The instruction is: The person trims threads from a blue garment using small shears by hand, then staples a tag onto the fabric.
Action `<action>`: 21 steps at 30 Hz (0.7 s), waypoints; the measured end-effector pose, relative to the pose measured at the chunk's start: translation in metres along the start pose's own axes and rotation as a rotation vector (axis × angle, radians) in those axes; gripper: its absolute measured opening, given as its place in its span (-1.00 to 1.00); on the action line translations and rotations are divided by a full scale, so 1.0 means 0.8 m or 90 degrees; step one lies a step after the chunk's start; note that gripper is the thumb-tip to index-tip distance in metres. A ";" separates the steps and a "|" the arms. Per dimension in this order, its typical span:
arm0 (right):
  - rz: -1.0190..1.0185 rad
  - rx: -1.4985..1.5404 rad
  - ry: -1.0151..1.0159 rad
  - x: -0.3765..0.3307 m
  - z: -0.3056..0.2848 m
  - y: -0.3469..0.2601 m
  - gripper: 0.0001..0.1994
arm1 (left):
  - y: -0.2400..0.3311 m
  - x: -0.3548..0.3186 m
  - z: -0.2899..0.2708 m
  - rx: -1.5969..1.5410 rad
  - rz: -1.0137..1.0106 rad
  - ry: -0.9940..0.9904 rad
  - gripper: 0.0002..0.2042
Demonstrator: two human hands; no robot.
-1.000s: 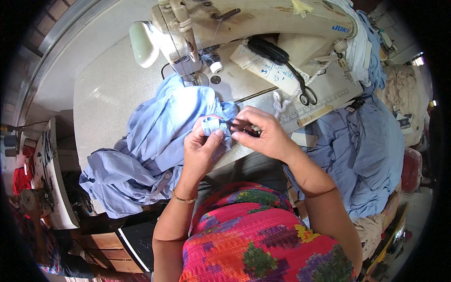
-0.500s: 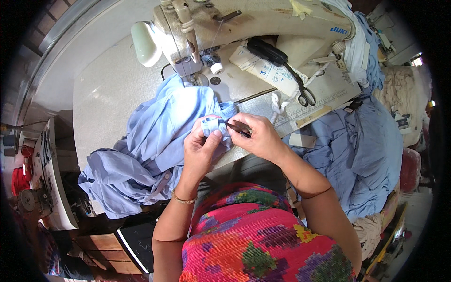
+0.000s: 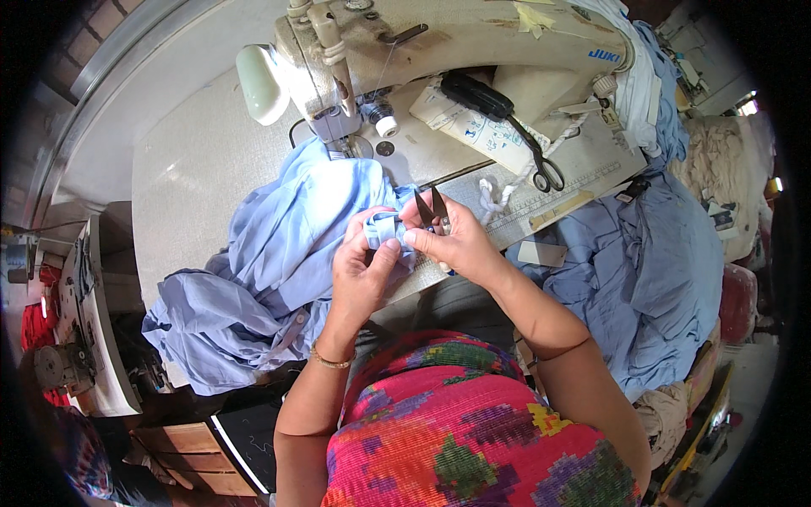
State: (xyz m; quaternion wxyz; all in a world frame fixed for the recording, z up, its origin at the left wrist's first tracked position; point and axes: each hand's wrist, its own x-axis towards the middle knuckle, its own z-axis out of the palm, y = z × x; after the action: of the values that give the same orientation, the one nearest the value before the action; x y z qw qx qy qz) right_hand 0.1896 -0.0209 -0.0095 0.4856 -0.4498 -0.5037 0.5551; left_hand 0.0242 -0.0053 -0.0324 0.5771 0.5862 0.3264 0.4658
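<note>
Hands pinch blue fabric [image 3: 382,228] (snips [image 3: 431,209] open).

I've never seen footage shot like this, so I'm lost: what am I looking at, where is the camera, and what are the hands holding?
The camera sits on the person's head and looks down, so the forearms enter from below and the wide lens bends straight edges. The left hand pinches a small folded part of a light blue garment. The right hand holds small thread snips, blades open, right beside that fold. Ahead stands a cream industrial sewing machine on a pale table. On the machine bed lie black-handled scissors and a printed paper sheet. More blue fabric is heaped to the right.
</note>
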 end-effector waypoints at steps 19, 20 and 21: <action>0.014 -0.022 -0.003 -0.001 0.000 -0.007 -0.75 | -0.001 0.000 -0.001 -0.002 -0.003 -0.017 -0.84; 0.014 -0.029 -0.003 -0.001 0.001 -0.007 -0.76 | 0.000 0.000 -0.001 -0.005 -0.004 -0.017 -0.83; 0.010 -0.027 -0.003 -0.001 0.001 -0.007 -0.76 | 0.000 0.000 0.000 -0.009 -0.004 -0.017 -0.83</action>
State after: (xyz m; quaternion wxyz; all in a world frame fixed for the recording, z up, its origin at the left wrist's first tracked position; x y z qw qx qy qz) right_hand 0.1893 -0.0214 -0.0041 0.4704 -0.4630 -0.5128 0.5490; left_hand 0.0241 -0.0051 -0.0322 0.5869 0.5871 0.3170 0.4586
